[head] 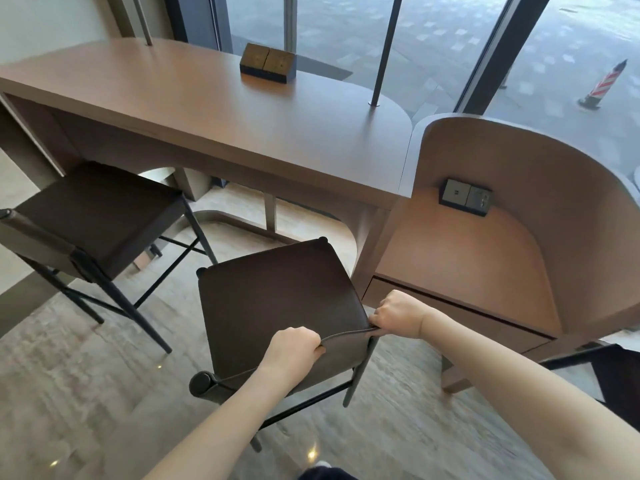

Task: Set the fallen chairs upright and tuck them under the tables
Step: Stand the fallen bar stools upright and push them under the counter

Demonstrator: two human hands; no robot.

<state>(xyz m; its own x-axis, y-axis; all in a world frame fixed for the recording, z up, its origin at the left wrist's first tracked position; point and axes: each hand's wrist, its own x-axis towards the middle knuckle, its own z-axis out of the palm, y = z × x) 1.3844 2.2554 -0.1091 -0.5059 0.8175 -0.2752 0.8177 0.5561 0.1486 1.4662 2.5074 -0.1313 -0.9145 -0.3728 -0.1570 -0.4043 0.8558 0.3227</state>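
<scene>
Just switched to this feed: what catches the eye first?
Both hands, left and right, grip the backrest edge of a dark chair standing upright in front of the table. A second chair stands at left, partly under the table, and a curved booth is at right.

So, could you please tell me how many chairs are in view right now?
2 for certain. One chair stands upright before the table, gripped by both hands; another is at left, partly tucked under. A dark frame at the right edge may be a third.
</scene>
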